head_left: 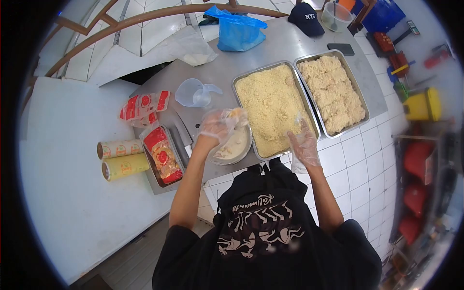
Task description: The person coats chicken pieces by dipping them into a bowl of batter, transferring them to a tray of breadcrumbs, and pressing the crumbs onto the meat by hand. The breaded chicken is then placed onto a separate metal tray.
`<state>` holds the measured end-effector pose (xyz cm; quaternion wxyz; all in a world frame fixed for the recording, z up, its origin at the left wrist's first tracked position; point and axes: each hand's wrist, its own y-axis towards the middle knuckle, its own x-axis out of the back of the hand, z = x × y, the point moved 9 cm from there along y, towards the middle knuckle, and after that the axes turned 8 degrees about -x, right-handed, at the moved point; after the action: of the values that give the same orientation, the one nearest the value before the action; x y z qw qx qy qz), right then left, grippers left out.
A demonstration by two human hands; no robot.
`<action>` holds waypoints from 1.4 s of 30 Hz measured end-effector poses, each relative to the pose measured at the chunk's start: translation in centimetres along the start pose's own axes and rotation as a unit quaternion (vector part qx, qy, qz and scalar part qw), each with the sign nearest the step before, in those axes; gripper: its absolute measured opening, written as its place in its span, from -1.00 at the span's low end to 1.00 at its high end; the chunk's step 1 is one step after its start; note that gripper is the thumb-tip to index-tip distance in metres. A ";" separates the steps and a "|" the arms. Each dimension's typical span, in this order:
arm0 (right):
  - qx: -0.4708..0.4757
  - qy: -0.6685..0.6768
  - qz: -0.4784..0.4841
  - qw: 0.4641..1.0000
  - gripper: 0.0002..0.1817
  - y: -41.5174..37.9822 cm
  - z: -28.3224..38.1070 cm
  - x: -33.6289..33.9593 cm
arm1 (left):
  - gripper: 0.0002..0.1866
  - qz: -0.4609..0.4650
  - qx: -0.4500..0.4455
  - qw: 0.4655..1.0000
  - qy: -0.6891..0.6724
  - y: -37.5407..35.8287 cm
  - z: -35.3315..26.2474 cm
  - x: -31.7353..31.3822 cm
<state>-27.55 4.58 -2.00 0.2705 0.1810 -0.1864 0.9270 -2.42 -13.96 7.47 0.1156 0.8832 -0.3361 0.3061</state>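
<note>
The left hand (pixel 216 124), in a clear plastic glove, hung over the far edge of the bowl (pixel 250 147), its fingertips pointing toward two o'clock. A yellowish blur showed at those fingertips; whether it was a held piece or batter on the glove could not be told, nor how tightly the fingers were closed. The pale batter (pixel 233 146) lay from them toward six o'clock, with lumps breaking its surface.

The right hand (pixel 304 145), gloved too, was at the near right corner of the crumb tray (pixel 270 157), thumb spread from the fingers, touching or just above the crumbs (pixel 268 104). It was much the nearer hand to the crumbs, which stretched from it toward eleven o'clock; the tray's long axis ran from eleven to five. From the left hand, the tray lay toward three o'clock, just past the bowl.

The left hand covered part of the bowl's far rim, and motion smeared its fingers. The lumps' shapes were lost in the batter, and the right palm's underside was out of sight.
</note>
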 end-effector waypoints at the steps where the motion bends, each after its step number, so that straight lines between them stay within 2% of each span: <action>1: -0.008 -0.005 0.003 1.000 -0.16 0.3 0.0 0.0 | -0.76 0.008 -0.052 0.997 0.055 1.6 -1.7 0.0; 2: 0.007 -0.016 0.000 1.000 -0.15 0.6 0.6 0.1 | -0.75 0.016 -0.103 0.989 0.109 3.0 -3.4 -0.3; 3: 0.010 -0.022 0.003 1.000 -0.15 0.8 1.3 0.3 | -0.75 0.010 -0.100 0.989 0.105 4.4 -4.7 -0.6; 5: 0.023 -0.042 0.005 0.999 -0.15 1.3 2.9 0.6 | -0.74 0.076 0.028 0.973 0.215 6.8 -4.8 -2.8; 6: 0.045 -0.047 -0.007 0.998 -0.19 1.5 3.5 0.7 | -0.74 0.072 0.029 0.975 0.211 7.2 -4.6 -4.2; 8: 0.045 -0.058 -0.008 0.997 -0.19 2.0 3.8 0.8 | -0.74 -0.032 -0.091 0.986 0.136 7.4 -4.6 -6.9; 9: 0.041 -0.064 -0.009 0.997 -0.19 2.3 3.9 0.9 | -0.74 -0.035 -0.089 0.987 0.133 7.0 -2.8 -9.1; 11: 0.038 -0.068 -0.002 0.997 -0.19 3.1 3.9 0.9 | -0.76 0.025 -0.121 0.972 0.201 5.6 -0.6 -14.1; 15: -0.005 -0.123 0.052 0.991 -0.23 6.5 4.7 -0.2 | -0.75 0.055 -0.073 0.984 0.155 1.7 -2.0 -13.6; 17: 0.055 -0.223 0.110 0.967 -0.31 9.4 5.4 -2.8 | -0.76 0.033 -0.113 0.987 0.105 0.6 -2.7 -12.3; 18: 0.057 -0.226 0.114 0.966 -0.31 11.1 5.5 -3.9 | -0.76 0.029 -0.109 0.988 0.104 -0.1 -2.8 -11.6; 20: 0.144 -0.331 0.144 0.922 -0.36 14.3 6.0 -7.9 | -0.76 -0.077 -0.100 0.991 0.052 -1.3 -3.5 -8.0; 21: 0.149 -0.334 0.150 0.919 -0.36 16.6 5.4 -9.7 | -0.76 -0.084 -0.095 0.991 0.052 -1.7 -4.3 -6.5; 23: 0.273 -0.497 0.154 0.809 -0.36 18.6 5.4 -14.0 | -0.75 -0.040 0.024 0.997 0.057 -2.5 -3.6 -4.8; 24: 0.272 -0.515 0.130 0.802 -0.39 18.9 6.1 -14.4 | -0.75 -0.046 0.030 0.997 0.054 -3.1 -3.0 -4.4; 25: 0.278 -0.518 0.136 0.797 -0.39 19.3 5.6 -15.2 | -0.75 -0.092 0.026 0.994 0.045 -3.9 -2.6 -3.5; 26: 0.297 -0.545 0.122 0.774 -0.42 20.2 3.9 -16.1 | -0.74 -0.139 0.023 0.989 0.035 -4.7 -2.0 -2.6; 28: 0.322 -0.577 0.118 0.741 -0.45 20.2 3.2 -16.6 | -0.75 -0.168 0.055 0.984 0.002 -6.7 0.6 -2.3; 30: 0.185 -0.571 0.226 0.767 -0.51 19.8 3.3 -15.4 | -0.74 -0.191 0.123 0.972 -0.055 -8.4 3.0 -2.0; 31: 0.190 -0.578 0.232 0.759 -0.51 18.9 4.8 -14.3 | -0.74 -0.199 0.130 0.969 -0.063 -9.2 3.8 -2.0; 33: 0.082 -0.468 0.397 0.785 -0.60 17.0 6.2 -12.9 | -0.72 -0.213 0.181 0.959 -0.037 -10.8 6.5 -1.9; 35: 0.065 -0.470 0.414 0.777 -0.54 17.7 6.6 -13.2 | -0.71 -0.231 0.216 0.945 -0.077 -12.1 8.1 -2.2; 36: 0.200 -0.431 0.336 0.814 -0.54 18.6 8.6 -14.3 | -0.70 -0.247 0.244 0.931 -0.112 -12.6 9.1 -2.3; 37: 0.328 -0.379 0.247 0.829 -0.54 18.9 10.6 -14.6 | -0.70 -0.247 0.244 0.931 -0.113 -12.7 9.4 -2.2; 38: 0.328 -0.380 0.247 0.829 -0.54 19.1 10.7 -16.0 | -0.69 -0.239 0.255 0.930 -0.113 -12.8 9.8 -2.3; 40: 0.402 -0.507 0.230 0.727 -0.52 17.9 11.1 -20.2 | -0.68 -0.233 0.264 0.929 -0.112 -12.9 10.7 -2.7; 41: 0.404 -0.507 0.229 0.726 -0.52 17.7 10.8 -21.0 | -0.68 -0.226 0.276 0.928 -0.105 -13.1 11.4 -3.2; 42: 0.422 -0.568 0.218 0.672 -0.53 17.2 9.6 -21.9 | -0.68 -0.216 0.289 0.927 -0.098 -13.1 11.5 -3.4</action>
<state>-17.84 -22.69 -7.52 -0.2025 0.7216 0.0726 0.6580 9.68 -7.12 -3.65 -0.1150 0.9551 -0.0433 0.2694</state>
